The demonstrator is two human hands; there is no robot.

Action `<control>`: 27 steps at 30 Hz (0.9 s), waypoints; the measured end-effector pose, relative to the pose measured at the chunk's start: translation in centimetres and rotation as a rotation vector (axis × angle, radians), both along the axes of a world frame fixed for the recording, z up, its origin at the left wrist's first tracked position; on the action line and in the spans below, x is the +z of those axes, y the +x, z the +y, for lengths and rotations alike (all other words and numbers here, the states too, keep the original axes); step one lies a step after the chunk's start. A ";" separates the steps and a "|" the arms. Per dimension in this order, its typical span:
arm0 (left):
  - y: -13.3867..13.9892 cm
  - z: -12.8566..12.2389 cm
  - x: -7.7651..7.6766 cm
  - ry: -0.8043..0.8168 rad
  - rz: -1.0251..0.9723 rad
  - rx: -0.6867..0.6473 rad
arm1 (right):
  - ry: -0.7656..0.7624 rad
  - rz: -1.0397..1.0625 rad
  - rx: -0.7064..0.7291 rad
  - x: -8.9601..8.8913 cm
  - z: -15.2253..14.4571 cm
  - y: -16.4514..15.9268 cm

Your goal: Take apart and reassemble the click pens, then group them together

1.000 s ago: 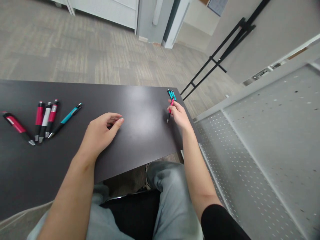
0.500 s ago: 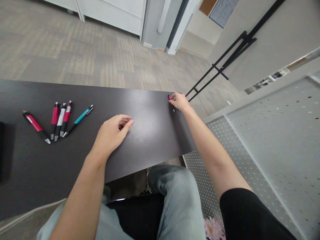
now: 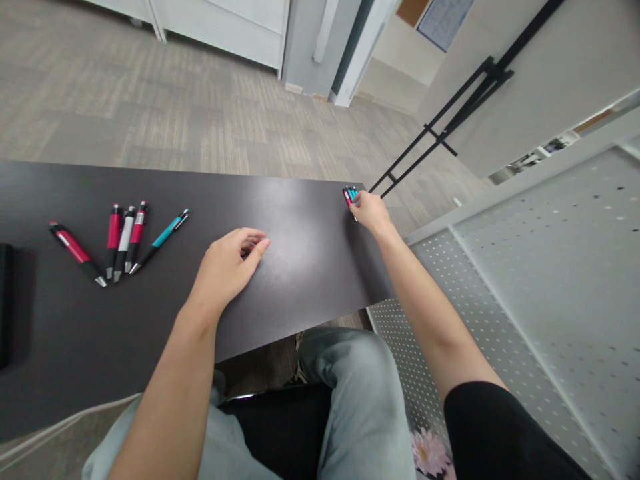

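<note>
Head view: five pens [image 3: 124, 241] are spread leftward. One red pen [image 3: 347, 198], tip nearward, is touched by the right hand [image 3: 371, 211], grip unclear.

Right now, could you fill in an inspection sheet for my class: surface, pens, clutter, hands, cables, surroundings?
Surface: dark tabletop showing a light reflection.
Pens: three red pens, a white pen and a blue pen at left; a red pen and blue pens, partly hidden, at the far right corner.
Clutter: dark object at the left edge, partly out of frame.
Hands: left hand loosely curled, nothing seen in it; right hand at the corner's red pen, grip unclear.
Cables: nothing seen.
Surroundings: carpet, white cabinet, perforated panel, pink flower.
</note>
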State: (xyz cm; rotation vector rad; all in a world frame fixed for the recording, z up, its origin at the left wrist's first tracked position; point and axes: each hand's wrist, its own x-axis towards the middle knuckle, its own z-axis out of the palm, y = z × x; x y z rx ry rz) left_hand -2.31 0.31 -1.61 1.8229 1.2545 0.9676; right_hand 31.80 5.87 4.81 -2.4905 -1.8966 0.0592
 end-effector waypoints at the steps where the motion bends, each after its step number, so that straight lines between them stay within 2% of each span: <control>1: 0.0 0.0 0.0 0.003 0.002 0.000 | -0.008 0.004 -0.004 0.0 0.0 0.1; 16: -0.1 -0.3 0.8 -0.040 0.026 -0.010 | 0.012 0.048 0.026 -0.8 0.4 0.7; 27: -0.1 -0.1 0.5 -0.020 -0.014 0.000 | -0.038 0.045 0.003 -0.3 0.3 0.0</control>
